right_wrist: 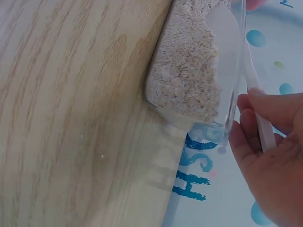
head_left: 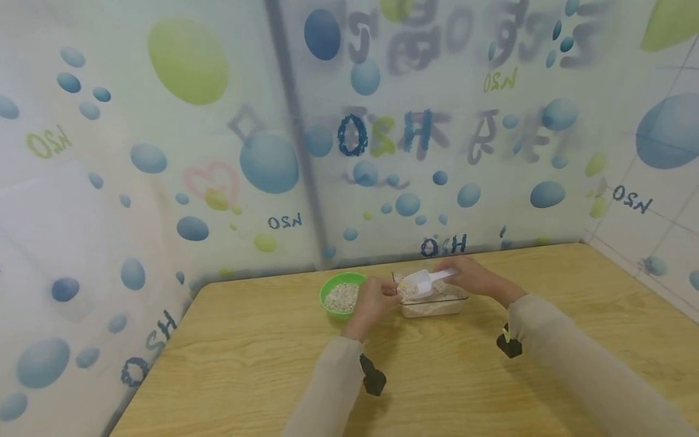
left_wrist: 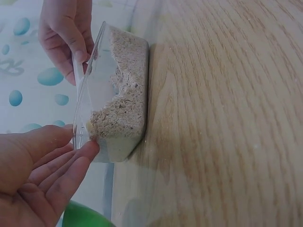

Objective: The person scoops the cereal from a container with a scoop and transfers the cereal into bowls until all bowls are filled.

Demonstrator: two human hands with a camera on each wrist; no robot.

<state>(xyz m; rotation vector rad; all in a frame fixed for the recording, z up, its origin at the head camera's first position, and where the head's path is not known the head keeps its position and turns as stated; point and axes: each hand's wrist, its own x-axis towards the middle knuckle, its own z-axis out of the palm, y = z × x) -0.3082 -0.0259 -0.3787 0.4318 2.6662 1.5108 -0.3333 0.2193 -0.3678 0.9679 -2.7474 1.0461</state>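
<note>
My right hand grips the handle of a white scoop, whose bowl holds some oat flakes and sits inside a clear plastic container. In the right wrist view the thumb and curled fingers wrap the scoop's handle. Oat flakes lie heaped unevenly in the container. With thumb and fingertips, my left hand pinches the container's near left rim, as the left wrist view shows at the container's corner. Just left of that hand stands a green bowl with oat flakes in it, partly hidden by the hand.
Both containers stand on a wooden table near its back edge. Behind rises a patterned curtain with bubbles and lettering. A few tiny crumbs lie on the wood beside the container.
</note>
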